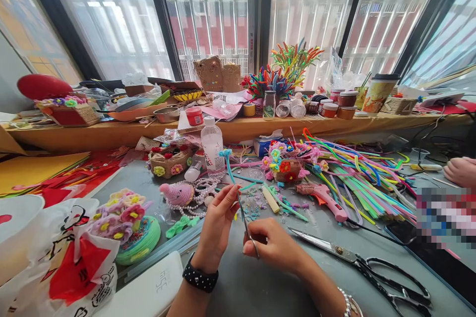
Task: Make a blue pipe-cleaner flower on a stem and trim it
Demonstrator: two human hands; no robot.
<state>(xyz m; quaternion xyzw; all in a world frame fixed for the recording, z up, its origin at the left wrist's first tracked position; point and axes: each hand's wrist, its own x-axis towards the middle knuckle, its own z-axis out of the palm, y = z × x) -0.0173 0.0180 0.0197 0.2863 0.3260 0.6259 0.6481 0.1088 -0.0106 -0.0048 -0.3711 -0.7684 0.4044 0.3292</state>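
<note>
My left hand (218,225) pinches a blue pipe cleaner (229,171) between thumb and fingertips. It stands upright, with a small curled blue flower shape at its top. In my right hand (273,242) is a pair of small metal scissors (244,219), fingers around the handle. The blades point up toward the lower part of the pipe cleaner at my left fingertips; whether they touch it I cannot tell. Fuzzy clippings (255,205) and a cream-coloured stick (270,199) lie just beyond my hands.
Large black-handled scissors (345,252) and a pink glue gun (325,200) with its cord lie to the right, near a heap of pipe cleaners (368,193). Behind my hands stands a plastic bottle (211,146). A white box (148,287) lies front left. Another person's hand (461,172) shows at the right.
</note>
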